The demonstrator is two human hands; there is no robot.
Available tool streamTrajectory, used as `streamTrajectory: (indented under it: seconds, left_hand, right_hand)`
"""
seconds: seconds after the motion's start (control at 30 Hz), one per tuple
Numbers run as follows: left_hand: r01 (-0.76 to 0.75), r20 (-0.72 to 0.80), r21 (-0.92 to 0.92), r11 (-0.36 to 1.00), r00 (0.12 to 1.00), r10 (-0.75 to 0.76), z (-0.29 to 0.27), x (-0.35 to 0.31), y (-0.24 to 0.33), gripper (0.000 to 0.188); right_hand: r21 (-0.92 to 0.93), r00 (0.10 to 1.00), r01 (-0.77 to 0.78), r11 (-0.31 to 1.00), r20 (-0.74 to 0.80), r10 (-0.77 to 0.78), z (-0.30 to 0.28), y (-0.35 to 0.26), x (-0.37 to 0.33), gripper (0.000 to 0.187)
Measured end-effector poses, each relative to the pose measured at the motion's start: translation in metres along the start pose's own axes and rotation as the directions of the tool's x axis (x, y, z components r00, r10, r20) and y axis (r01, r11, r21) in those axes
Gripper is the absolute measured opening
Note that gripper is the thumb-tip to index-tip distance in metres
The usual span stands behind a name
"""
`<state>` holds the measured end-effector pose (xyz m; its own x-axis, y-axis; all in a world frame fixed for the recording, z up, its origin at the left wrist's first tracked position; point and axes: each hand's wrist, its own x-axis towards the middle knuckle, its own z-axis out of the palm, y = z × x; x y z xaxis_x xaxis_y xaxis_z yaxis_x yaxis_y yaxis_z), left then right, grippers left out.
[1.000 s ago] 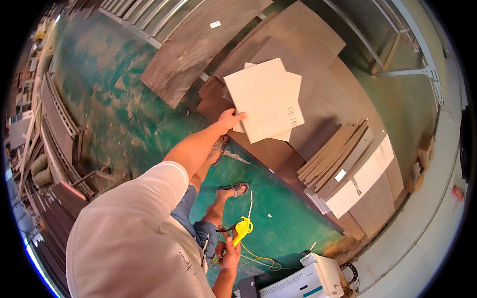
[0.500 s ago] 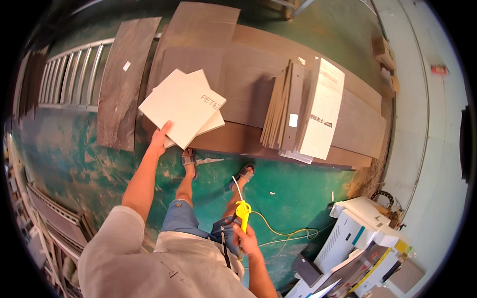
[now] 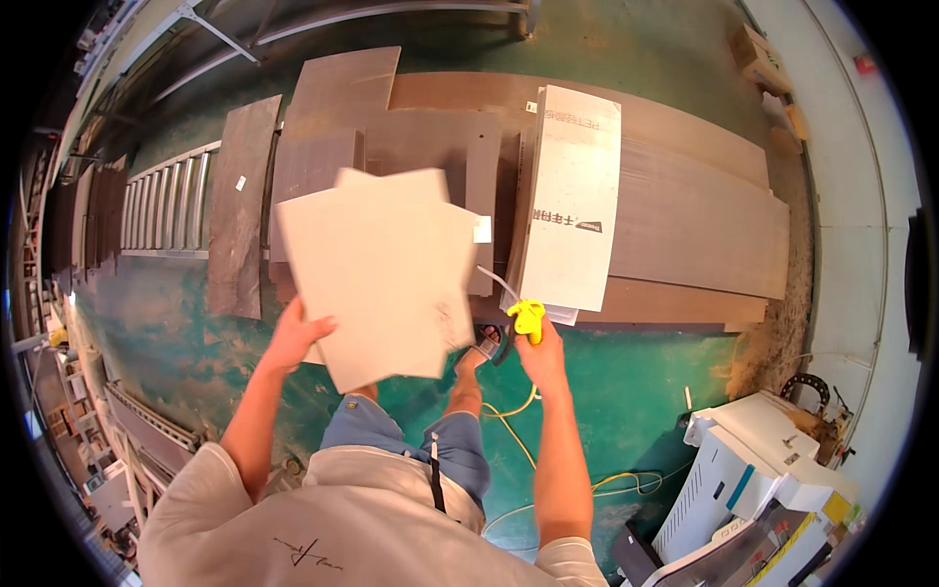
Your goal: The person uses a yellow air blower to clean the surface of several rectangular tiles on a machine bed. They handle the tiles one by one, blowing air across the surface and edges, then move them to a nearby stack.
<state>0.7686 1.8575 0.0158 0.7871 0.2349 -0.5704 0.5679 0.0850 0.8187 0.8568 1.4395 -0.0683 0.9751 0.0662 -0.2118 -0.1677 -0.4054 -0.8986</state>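
Note:
My left hand (image 3: 301, 338) grips a couple of pale, squarish boards (image 3: 381, 274) by their near left edge. They overlap at an angle and are held up in front of my legs. My right hand (image 3: 544, 354) is closed around a yellow air blow gun (image 3: 527, 315). Its thin nozzle points up and left toward the right side of the boards without touching them. A yellow hose (image 3: 509, 428) trails from the gun down to the floor.
Brown panels (image 3: 694, 210) lie stacked ahead of me, with a white printed slab (image 3: 572, 201) on them. A dark marbled panel (image 3: 242, 205) and a metal rack with bars (image 3: 166, 203) are at left. A white machine (image 3: 719, 489) stands near right.
My left hand has brought the boards nearer and to the right, turning them. My right hand has risen from beside my hip, carrying the air blow gun forward to the boards' right side.

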Motion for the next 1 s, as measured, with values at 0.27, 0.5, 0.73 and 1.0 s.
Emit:
streamTrajectory:
  seconds: [0.27,0.5,0.73,1.0]
  left_hand:
    - [0.135,0.286,-0.352,0.926,0.958,-0.031,0.273,0.106,0.000,0.052]
    - [0.122,0.118,-0.049,0.991,0.986,-0.115,0.372,0.205,-0.028,0.050]
    - [-0.153,0.121,0.530,0.834,0.987,0.104,0.313,0.198,-0.009,0.060]
    - [0.349,-0.405,0.287,0.892,0.888,-0.217,-0.078,0.171,-0.166,0.045]
  right_hand:
    - [0.148,0.841,-0.536,0.832,0.182,0.509,-0.132,0.085,0.014,0.019]
    - [0.282,0.922,-0.385,0.879,0.079,0.379,-0.206,0.123,0.104,0.029]
    - [-0.546,0.922,-0.388,0.743,-0.233,0.310,-0.214,0.180,0.106,0.031]
    - [0.240,0.711,-0.658,0.714,0.509,0.485,0.060,0.040,-0.026,0.039]
